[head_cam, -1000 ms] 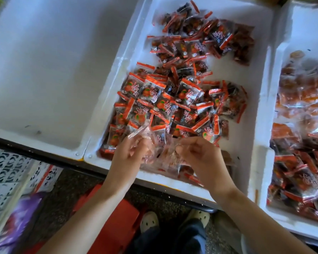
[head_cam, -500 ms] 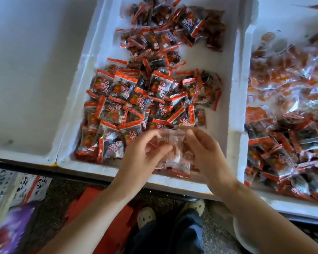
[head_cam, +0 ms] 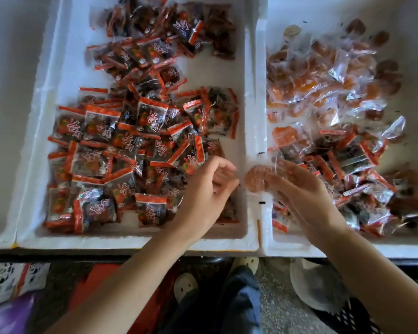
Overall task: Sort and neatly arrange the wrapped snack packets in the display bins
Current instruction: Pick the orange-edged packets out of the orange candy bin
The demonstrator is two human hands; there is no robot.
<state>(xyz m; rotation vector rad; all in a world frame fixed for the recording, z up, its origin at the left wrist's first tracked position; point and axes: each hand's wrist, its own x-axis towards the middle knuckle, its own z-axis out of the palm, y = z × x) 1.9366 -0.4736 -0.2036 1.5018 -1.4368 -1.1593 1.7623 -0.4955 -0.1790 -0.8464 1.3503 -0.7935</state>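
Note:
The middle white foam bin [head_cam: 250,92] is filled with red-edged dark snack packets [head_cam: 121,145]. The right foam bin [head_cam: 275,239] holds clear packets of orange pieces [head_cam: 307,75] at the back and more red-edged packets [head_cam: 348,160] at the front. My right hand [head_cam: 304,189] is over the wall between the two bins, blurred, shut on a clear packet with a round orange piece [head_cam: 256,180]. My left hand [head_cam: 208,191] hovers above the middle bin's front right corner, fingers curled loosely and apart, nothing in them.
A third white foam bin [head_cam: 10,116] lies at the left, nothing seen inside. Below the bins' front edge are a red box [head_cam: 101,280], printed bags [head_cam: 17,280], my dark trousers and light shoes [head_cam: 186,285], and a black mesh basket [head_cam: 348,317].
The view has swung right. Both hands pinched clear packets at the middle bin's front; now the left hand has let go and the right hand has carried a clear packet right, to the dividing wall.

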